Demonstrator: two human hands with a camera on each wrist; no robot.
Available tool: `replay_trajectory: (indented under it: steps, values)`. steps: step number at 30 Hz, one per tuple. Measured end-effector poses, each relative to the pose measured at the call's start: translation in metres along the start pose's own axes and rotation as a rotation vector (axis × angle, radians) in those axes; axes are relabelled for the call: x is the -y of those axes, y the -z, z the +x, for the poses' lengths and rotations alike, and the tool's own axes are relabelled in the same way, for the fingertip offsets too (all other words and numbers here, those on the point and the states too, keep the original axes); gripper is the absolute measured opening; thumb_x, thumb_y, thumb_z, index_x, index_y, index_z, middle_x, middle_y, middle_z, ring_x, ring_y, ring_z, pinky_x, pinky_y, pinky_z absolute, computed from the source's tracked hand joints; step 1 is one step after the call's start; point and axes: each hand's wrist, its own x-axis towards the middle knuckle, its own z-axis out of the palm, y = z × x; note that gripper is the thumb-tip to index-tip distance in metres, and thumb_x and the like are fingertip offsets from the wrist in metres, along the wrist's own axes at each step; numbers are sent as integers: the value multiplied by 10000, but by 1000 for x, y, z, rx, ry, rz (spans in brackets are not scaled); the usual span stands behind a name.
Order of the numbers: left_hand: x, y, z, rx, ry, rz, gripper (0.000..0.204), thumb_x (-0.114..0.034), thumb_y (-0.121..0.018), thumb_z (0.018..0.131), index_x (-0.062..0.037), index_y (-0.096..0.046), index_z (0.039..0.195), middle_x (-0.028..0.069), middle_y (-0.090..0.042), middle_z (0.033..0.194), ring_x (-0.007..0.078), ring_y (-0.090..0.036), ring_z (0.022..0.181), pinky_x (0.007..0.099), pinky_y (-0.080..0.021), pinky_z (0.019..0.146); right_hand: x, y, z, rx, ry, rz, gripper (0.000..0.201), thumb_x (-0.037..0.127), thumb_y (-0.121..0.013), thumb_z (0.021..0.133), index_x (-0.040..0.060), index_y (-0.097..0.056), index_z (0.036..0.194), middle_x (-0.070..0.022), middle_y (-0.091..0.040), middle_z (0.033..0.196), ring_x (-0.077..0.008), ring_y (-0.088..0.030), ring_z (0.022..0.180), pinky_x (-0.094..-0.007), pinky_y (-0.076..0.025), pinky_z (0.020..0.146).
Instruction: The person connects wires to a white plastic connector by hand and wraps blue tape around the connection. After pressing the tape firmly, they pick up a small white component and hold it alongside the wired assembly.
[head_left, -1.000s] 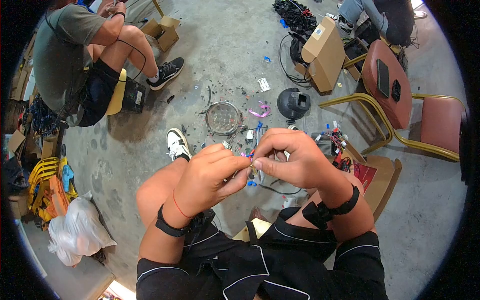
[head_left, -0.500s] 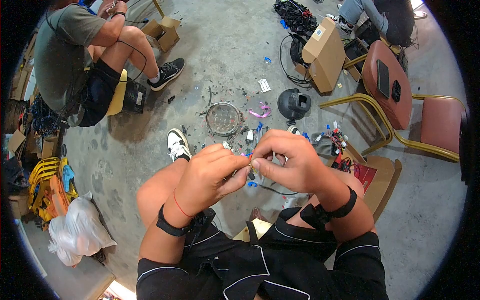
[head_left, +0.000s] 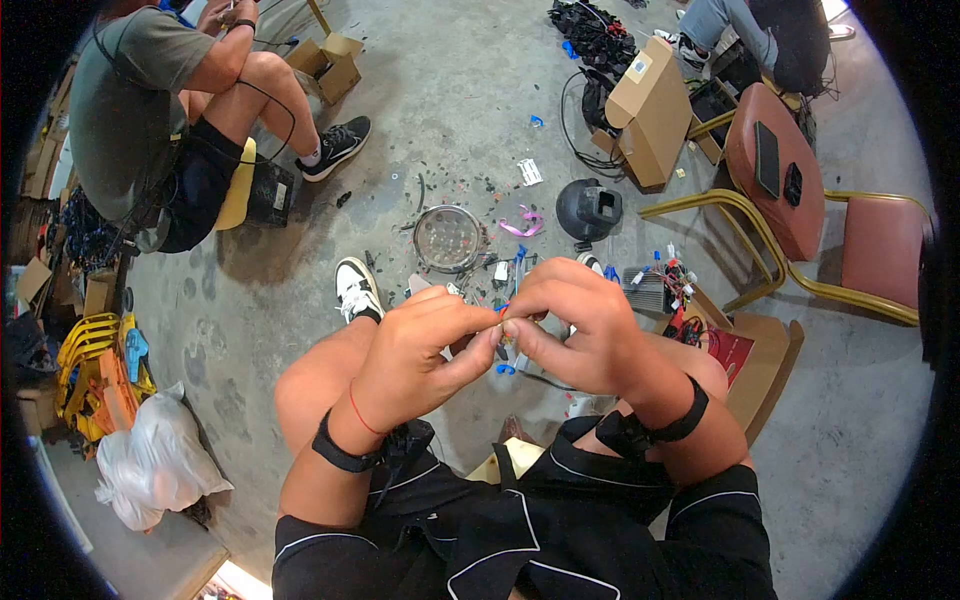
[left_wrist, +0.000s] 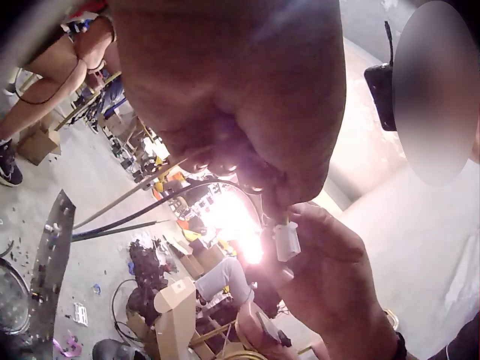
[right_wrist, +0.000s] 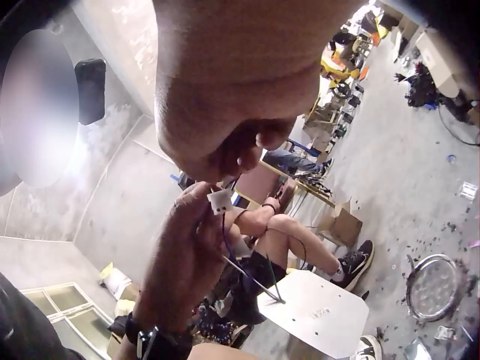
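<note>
Pinching: left hand (head_left: 420, 350) and right hand (head_left: 575, 325) meet fingertip to fingertip on a small white connector (left_wrist: 286, 241).
Connector: caught between both hands, at 3 o'clock of the left hand, its dark wires (right_wrist: 247, 271) trailing away.
Floor: round LED lamp (head_left: 446, 238) at 12 o'clock.

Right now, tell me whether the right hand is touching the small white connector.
Touching. The left wrist view shows the right hand's thumb and fingertip pinching the white connector; the right wrist view shows the same connector between both hands' fingertips.
</note>
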Motion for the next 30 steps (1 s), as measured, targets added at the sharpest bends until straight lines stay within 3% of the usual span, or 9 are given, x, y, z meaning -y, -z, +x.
replay_trajectory:
  steps: [26,30]
  values:
    - [-3,-1,-1,-64,61,-17,71,-51,-766,827,-42,-720,881,64,-638,695,205,-559,628,336,-443,597,-2,-5,-4,-20,33,-19,126,21,-760,826,16,-718,945,-132,-691,908,-317,-682,859,-403,-544,765]
    - [2,0,-4,-14,163,-176,82,-86,-742,898,-19,-737,944,56,-644,748,149,-558,651,301,-434,596,-1,1,-2,17,53,-86,178,52,-781,817,33,-723,984,-135,-693,943,-327,-681,893,-413,-543,792]
